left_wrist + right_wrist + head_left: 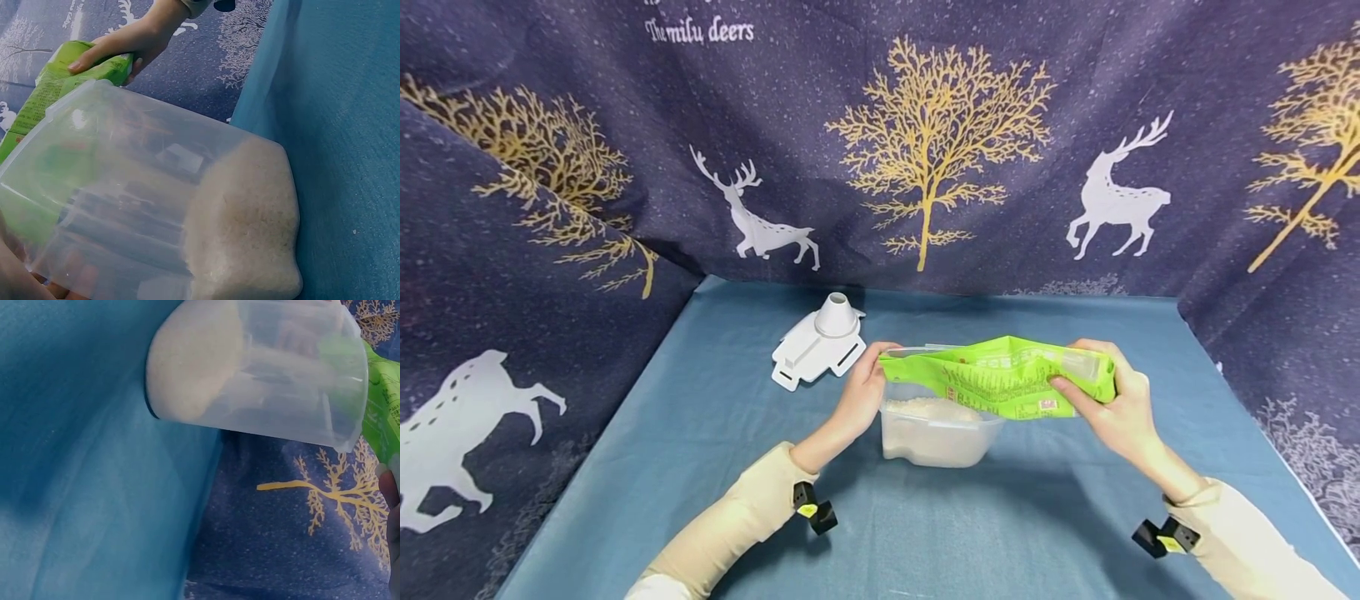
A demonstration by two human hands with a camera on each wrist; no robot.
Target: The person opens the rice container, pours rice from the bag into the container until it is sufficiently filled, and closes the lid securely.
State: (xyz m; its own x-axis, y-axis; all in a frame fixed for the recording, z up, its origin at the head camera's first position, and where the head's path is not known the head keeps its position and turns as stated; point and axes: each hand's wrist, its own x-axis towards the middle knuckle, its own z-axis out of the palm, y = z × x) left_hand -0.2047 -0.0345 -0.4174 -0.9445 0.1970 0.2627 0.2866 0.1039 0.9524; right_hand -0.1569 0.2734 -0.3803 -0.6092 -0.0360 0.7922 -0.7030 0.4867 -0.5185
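Green printed bag [992, 383] up in the air here, stretched sideways across the top of the clear plastic container [137, 144] in the middle of the desk [895, 517]! Right hand [1123, 408] has it wrapped at the right end, thumb laid on the near face, and look at those creases running along the film. Over on the other side, left hand [861, 392] grips the container's left side up by the rim, the bag's left end right beside its fingers; whether it pinches the film too, I can't tell. The hands are well apart, bag and container between them.

Down low in the container sits white grain, rice by the look of it [244, 219], heaped unevenly. Now, the bag: soft, slack and probably rather slippery, so I'd judge it light if nearly drained, though what's left inside is hidden. It should sag in the middle, so a full wrap at the right end and a pinch at the left edge look like the sound holds. Thin container walls, likely to flex; the rim seems the firmest place to steady it. Far left, a white lid with a cone spout [808, 350] rests on the desk.
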